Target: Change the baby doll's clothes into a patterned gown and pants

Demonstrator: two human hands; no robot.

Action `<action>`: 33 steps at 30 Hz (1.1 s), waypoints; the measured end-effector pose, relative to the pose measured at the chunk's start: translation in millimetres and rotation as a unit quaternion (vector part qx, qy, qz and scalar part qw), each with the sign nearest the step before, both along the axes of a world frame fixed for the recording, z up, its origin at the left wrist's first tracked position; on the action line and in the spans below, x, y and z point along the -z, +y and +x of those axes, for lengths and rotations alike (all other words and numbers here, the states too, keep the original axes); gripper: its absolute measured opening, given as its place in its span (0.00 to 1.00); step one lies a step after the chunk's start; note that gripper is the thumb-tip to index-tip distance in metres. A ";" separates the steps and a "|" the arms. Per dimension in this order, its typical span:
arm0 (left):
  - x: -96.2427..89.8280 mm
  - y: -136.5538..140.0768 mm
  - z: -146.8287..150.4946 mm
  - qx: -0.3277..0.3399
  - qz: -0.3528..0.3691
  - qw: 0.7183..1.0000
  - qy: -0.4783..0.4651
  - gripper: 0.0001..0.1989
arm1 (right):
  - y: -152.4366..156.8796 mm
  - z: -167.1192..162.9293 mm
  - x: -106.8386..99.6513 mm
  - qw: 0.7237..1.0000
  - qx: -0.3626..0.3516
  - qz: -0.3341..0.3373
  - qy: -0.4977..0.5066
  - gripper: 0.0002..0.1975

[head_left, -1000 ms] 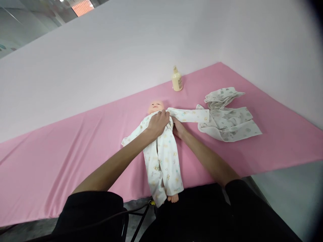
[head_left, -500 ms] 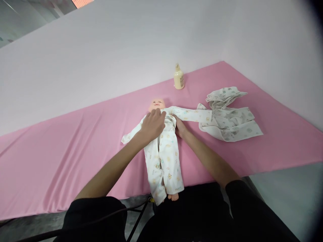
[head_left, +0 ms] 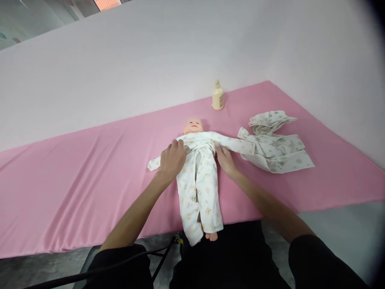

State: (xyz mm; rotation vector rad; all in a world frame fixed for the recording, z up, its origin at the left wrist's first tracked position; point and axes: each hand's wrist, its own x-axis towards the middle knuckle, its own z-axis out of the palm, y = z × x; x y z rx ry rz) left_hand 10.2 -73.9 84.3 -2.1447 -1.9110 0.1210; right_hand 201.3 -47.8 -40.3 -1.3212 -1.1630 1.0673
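A baby doll (head_left: 193, 126) lies on its back on the pink-covered table, feet at the front edge. It wears a white printed top (head_left: 198, 137) with long sleeves spread out and matching trousers (head_left: 207, 184). My left hand (head_left: 173, 157) is closed at the left side of the doll's waist, its fingers curled on the clothing there. At the other side of the waist, my right hand (head_left: 225, 158) pinches the edge of the top, thumb and fingers partly hidden by the cloth.
A cream pump bottle (head_left: 218, 97) stands at the table's back edge. Folded white printed baby clothes (head_left: 279, 148) lie to the right, touching the doll's sleeve end. The pink tablecloth (head_left: 90, 172) has creases on the left. A white wall rises behind.
My left hand has moved off the doll's chest, down to the left side of its waist. My right hand remains at the right side. The view has shifted slightly.
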 end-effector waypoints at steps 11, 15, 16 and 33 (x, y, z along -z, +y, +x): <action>14.0 25.2 11.7 0.120 0.009 0.991 -0.065 0.09 | 16.4 15.7 -21.3 0.940 -0.084 0.162 -0.290 0.05; 14.8 27.9 15.5 0.117 0.002 0.987 -0.106 0.15 | 11.6 21.2 -22.4 0.934 -0.107 0.176 -0.293 0.10; 14.7 27.2 16.2 0.117 0.002 0.987 -0.110 0.16 | 9.9 22.7 -21.6 0.930 -0.100 0.185 -0.300 0.11; 17.8 -58.0 -23.9 0.080 0.005 0.996 0.025 0.20 | -56.5 44.6 9.5 0.792 0.013 0.365 -0.489 0.12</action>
